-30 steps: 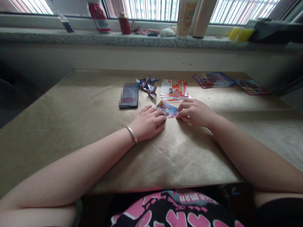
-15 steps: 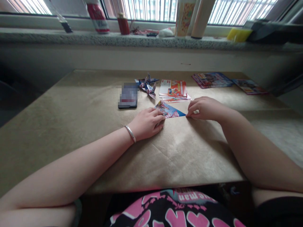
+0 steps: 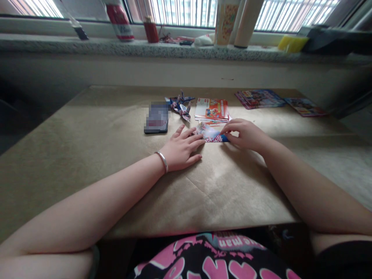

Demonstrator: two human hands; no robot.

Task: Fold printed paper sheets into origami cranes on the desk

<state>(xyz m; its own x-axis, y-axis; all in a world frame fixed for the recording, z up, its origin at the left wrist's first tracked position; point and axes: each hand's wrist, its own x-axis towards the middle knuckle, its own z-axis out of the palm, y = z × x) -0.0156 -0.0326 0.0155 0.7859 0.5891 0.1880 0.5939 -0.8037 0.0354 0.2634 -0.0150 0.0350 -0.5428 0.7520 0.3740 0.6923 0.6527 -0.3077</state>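
A folded sheet of printed paper (image 3: 212, 133), blue with white and red flower shapes, lies flat on the table between my hands. My left hand (image 3: 184, 149) rests palm down with fingers spread, its fingertips on the paper's left part. A silver bangle circles that wrist. My right hand (image 3: 241, 133) pinches the paper's right end between thumb and fingers. Folded paper cranes (image 3: 181, 106) sit just beyond my left hand, beside a phone (image 3: 157, 118) with a blurred screen. Part of the paper is hidden under my left fingers.
A stack of orange and white printed sheets (image 3: 212, 109) lies right behind the paper. More printed booklets (image 3: 260, 98) are at the back right, with another pile (image 3: 305, 106) beside them. The windowsill (image 3: 174, 50) holds a can (image 3: 119, 21), a red container (image 3: 151, 31) and bottles.
My right hand has moved slightly left with the paper's right corner, which is now turned in, so the triangle's pointed end no longer shows. My left fingers have spread wider.
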